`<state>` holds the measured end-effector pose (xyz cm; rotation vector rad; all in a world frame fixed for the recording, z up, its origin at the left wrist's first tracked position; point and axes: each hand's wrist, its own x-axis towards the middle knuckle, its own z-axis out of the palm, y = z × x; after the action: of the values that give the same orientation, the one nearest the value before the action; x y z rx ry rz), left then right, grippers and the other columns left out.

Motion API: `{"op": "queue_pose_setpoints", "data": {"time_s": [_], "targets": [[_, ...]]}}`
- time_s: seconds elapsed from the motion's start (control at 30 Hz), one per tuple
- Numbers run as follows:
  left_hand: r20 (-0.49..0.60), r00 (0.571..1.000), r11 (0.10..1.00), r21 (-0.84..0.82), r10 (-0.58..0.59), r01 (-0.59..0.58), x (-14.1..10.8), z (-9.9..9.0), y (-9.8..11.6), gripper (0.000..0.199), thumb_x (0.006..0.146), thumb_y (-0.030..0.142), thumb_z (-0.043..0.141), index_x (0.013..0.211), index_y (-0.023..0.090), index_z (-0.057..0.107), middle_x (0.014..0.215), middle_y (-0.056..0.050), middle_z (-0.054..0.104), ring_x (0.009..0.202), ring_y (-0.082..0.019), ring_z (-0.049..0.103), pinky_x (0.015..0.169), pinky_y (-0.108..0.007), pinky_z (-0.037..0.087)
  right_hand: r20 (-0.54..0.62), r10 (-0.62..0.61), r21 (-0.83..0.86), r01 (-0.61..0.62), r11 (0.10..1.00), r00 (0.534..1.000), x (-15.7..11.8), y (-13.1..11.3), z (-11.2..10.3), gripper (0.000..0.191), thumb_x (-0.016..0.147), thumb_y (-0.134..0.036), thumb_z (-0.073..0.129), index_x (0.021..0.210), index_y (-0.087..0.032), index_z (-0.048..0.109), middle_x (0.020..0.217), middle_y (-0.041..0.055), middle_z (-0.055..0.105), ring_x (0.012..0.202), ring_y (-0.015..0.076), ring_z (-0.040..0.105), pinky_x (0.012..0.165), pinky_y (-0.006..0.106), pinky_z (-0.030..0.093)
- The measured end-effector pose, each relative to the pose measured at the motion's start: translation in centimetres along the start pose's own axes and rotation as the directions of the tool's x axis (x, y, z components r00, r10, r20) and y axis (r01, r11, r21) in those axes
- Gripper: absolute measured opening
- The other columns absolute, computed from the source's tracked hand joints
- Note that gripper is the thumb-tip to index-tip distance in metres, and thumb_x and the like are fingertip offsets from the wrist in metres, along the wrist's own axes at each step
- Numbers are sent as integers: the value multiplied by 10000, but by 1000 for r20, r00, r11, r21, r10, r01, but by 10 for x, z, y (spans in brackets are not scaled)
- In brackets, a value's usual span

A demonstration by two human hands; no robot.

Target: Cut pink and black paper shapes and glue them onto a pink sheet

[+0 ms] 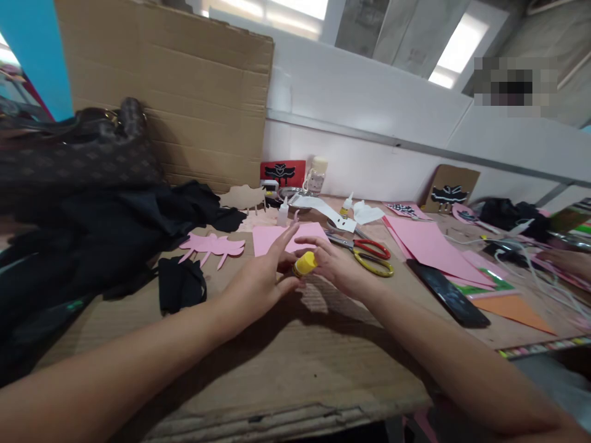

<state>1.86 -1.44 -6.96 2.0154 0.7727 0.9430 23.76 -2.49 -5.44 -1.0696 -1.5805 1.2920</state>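
Observation:
Over the table before me, a small glue stick (306,263) with a yellow cap sits between my two hands. My left hand (261,280) pinches its dark-labelled end between thumb and fingers, the index finger stretched upward. My right hand (339,264) closes on the capped side, its fingers curving over from behind; part of the grip is hidden. Behind the hands lies a pink sheet (268,239). Scissors (372,252) with red and yellow handles rest just right of it. To the left are a pink cut-out shape (212,246) and a folded black cloth piece (181,284).
Black fabric (115,227) and a brown patterned handbag (83,154) crowd the left. At right are pink sheets (434,246), a phone (447,294) and white cables (535,271). Small bottles (283,212) stand behind. Another person's hand (567,264) shows at far right.

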Motion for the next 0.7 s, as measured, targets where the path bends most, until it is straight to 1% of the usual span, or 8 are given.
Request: {"op": "queue_pose_setpoints", "data": {"time_s": [0.07,0.13,0.27,0.33,0.4,0.5,0.6,0.7], "targets": [[-10,999,998,44,48,-48,0,-1,0,962,915,250,712,1721,297,189,1229,-82,817,1102,-268,764,993,-437,567,133,95,178,-118,977,987,2,5,4,641,914,-699,722,1406,-305,609,1387,117,711,1176,256,725,994,407,603],[-8,996,993,83,84,-83,0,-3,0,958,918,237,701,1721,310,183,1236,-70,817,1102,-261,766,981,-421,569,228,112,243,-168,955,967,1,5,9,624,886,-695,758,1368,-314,647,1414,108,703,1201,256,716,1001,394,598],[-4,995,989,110,101,-100,1,-9,2,976,925,298,719,1724,316,159,1260,-66,809,1155,-269,751,1010,-427,555,274,26,254,-98,962,961,-3,-6,16,648,827,-669,824,1341,-304,676,1445,97,682,1298,283,666,1043,395,566],[-39,996,987,143,75,-69,3,-13,1,1003,938,381,720,1733,286,116,1330,-104,781,1236,-298,721,1075,-474,524,171,7,194,-41,980,985,-2,-13,9,669,849,-653,788,1378,-273,637,1338,121,723,1256,296,681,1057,430,553],[-66,998,974,227,2,13,5,-17,-4,1047,958,479,685,1741,252,28,1441,-161,720,1339,-351,667,1124,-546,487,0,0,85,0,996,1000,2,-17,-6,673,883,-653,703,1393,-225,600,1226,146,745,1196,308,697,1034,454,557],[28,994,917,388,-108,88,10,-18,-14,1091,973,520,632,1732,188,-78,1602,-238,569,1464,-399,567,1170,-592,444,-208,-17,-32,10,999,978,14,-18,-35,615,926,-636,572,1342,-183,582,1254,185,718,1178,311,685,1007,454,560],[162,978,886,462,-130,41,13,-16,-21,1101,924,513,690,1736,138,49,1667,-279,463,1516,-408,510,1206,-559,421,-297,-23,-45,10,999,955,24,-14,-58,432,955,-540,535,1208,-194,592,1242,196,702,1177,301,668,1014,444,549],[222,966,878,478,-135,13,13,-14,-17,1068,879,547,733,1720,137,218,1684,-286,428,1514,-434,506,1201,-552,436,-347,-17,-42,2,999,938,29,-7,-69,270,967,-447,519,1057,-202,589,1147,193,706,1104,279,679,984,432,557]]}}
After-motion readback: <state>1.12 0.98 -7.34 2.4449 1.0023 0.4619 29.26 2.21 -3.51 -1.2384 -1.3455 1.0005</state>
